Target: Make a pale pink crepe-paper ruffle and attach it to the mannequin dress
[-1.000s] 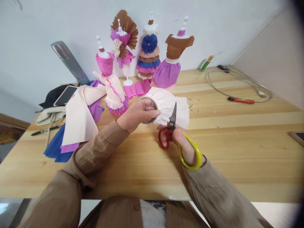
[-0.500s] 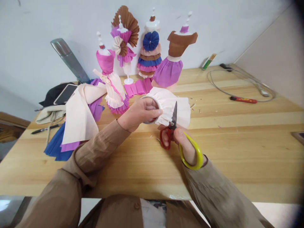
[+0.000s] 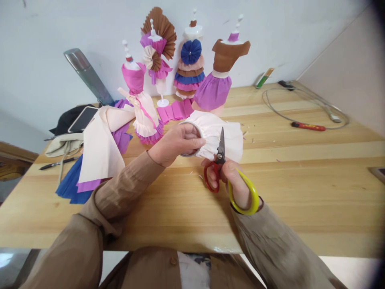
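Clock positions are read from the white gathered piece (image 3: 231,140) unless stated otherwise. The wooden worktop (image 3: 303,192) fills most of the view. Along its rear edge stand a brown-bodiced form (image 3: 218,80) at twelve o'clock, a tiered form (image 3: 189,74) at eleven, a fan-backed form (image 3: 158,52) between ten and eleven, and a pink-bodiced form (image 3: 134,80) at ten; all match their positions of half a second ago. A cream sheet (image 3: 100,152) lies at nine, overlapping a blue sheet (image 3: 73,184). The white piece is held just right of the view's centre, its grey-rimmed opening towards nine; its free end, at three, has shifted slightly outward. The left hand (image 3: 177,142) grips that rim, thumb outside, other fingers inside. The right hand (image 3: 237,182) has its fingers closed on the scissors (image 3: 220,156), whose handles, at five, have drifted slightly towards three o'clock. The tips point to twelve, in front of the piece; contact cannot be determined. A red-handled tool (image 3: 308,126) lies at three, beyond small scraps (image 3: 245,133).
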A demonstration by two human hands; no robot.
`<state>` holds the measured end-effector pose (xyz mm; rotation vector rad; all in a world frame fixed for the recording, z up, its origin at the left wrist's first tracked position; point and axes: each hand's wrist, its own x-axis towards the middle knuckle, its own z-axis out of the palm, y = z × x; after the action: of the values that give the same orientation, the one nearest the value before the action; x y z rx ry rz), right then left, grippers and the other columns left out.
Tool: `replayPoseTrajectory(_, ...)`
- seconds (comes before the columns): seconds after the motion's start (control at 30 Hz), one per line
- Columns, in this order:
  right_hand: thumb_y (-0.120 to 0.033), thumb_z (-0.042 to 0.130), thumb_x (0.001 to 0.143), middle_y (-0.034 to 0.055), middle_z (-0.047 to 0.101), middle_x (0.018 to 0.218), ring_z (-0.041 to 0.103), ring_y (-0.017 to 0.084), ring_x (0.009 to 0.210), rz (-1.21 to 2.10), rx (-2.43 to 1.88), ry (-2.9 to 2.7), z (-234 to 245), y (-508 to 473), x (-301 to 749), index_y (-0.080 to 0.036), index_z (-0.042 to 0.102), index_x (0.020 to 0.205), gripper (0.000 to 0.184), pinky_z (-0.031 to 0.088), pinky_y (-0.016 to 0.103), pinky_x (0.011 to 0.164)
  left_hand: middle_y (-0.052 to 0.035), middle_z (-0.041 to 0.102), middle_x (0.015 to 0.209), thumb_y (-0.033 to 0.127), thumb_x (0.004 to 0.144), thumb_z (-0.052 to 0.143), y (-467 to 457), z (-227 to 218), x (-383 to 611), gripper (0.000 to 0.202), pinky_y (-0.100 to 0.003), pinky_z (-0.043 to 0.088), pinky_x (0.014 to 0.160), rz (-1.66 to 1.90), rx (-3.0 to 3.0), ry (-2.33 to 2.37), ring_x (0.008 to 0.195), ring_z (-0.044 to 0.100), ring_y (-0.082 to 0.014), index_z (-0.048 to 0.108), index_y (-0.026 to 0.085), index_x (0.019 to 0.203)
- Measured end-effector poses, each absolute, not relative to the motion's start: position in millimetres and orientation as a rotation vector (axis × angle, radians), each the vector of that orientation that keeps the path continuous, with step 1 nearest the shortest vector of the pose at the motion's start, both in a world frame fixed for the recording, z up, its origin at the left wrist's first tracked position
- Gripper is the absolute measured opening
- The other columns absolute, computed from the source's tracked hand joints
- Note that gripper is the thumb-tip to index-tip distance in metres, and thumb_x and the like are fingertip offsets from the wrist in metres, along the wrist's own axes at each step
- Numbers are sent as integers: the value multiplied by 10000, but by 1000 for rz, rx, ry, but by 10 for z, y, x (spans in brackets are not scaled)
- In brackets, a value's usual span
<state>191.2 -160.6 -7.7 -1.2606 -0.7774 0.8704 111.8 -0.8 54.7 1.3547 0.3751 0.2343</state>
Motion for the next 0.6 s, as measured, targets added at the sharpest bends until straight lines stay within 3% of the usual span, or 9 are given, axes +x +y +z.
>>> replayPoseTrajectory(0.33, -767, 466, 817, -53, 423, 450, 361, 121, 366, 881, -1273, -758, -80, -1614, 1902, -204, 574, 894, 579, 254, 305, 390, 52, 500, 510, 131, 750, 698, 16, 564, 1096, 156, -169, 278, 459, 216, 1367, 356, 448, 416, -26, 544, 112, 732)
replayPoseTrajectory(0.6, -739, 468, 839, -64, 407, 427, 344, 123, 338, 873, -1248, -780, -111, -1622, 1918, -203, 568, 921, 551, 216, 297, 370, 60, 488, 496, 194, 693, 791, 35, 589, 1095, 266, -175, 267, 450, 191, 1350, 351, 435, 407, -26, 537, 119, 711)
